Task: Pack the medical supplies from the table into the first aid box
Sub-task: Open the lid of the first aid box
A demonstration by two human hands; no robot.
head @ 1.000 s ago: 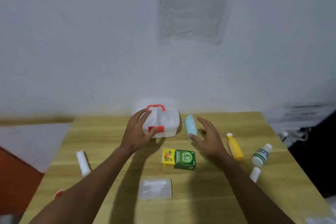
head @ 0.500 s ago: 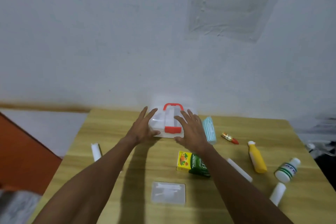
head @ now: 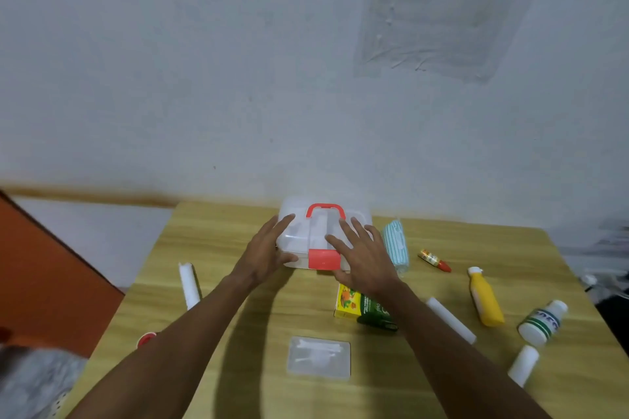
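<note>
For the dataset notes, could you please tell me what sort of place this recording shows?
Probably a plain indoor room set up for a tabletop task, not a clinic: a wood-grain table pushed against a bare whitish wall, with a first aid box and loose supplies laid out on it.

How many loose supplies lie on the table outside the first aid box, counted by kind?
White rolls: 3
Bottles: 2, yellow and white
Green-yellow carton: 1
Striped blue pack: 1
Clear packet: 1
Small red-tipped tube: 1
Red item at edge: 1
Total: 10
</note>
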